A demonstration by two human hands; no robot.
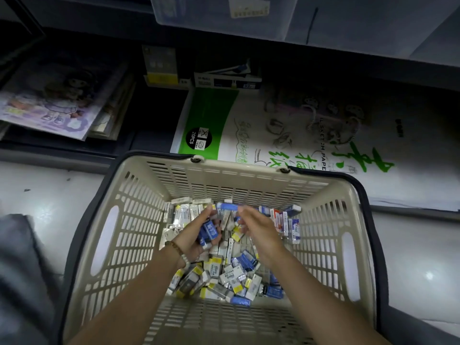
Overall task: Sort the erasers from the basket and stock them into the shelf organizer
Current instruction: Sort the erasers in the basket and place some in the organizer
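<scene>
The basket (129,220) is open at the top, so the way in from above is free; its four slatted walls close off every side, and the dark handles (368,220) lie folded down along the rim, clear of the opening; loose erasers (224,275) cover the middle and far floor, leaving a bare strip by the near wall; the left hand (196,237), gripping several erasers, and the blurred right hand (258,227) fill the space over the pile's middle; just beyond the far wall a flat paper pack (249,125) lies under an upper shelf (348,53) and a clear bin (211,16); books (57,100) fill the left part; bare floor (49,195) lies on either side.
</scene>
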